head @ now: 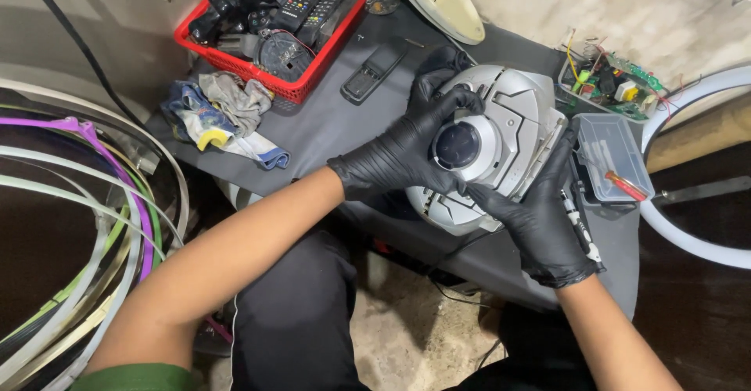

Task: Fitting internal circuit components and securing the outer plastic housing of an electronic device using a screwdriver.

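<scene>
While the left hand grasps the silver player, the right hand clasps its edge.

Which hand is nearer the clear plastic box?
Right. The right hand holds the silver player beside the clear plastic box; the left hand is on the player's far side.

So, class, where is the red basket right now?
Head view, upper left: the red basket sits at the grey table's far corner, behind crumpled rags.
</scene>
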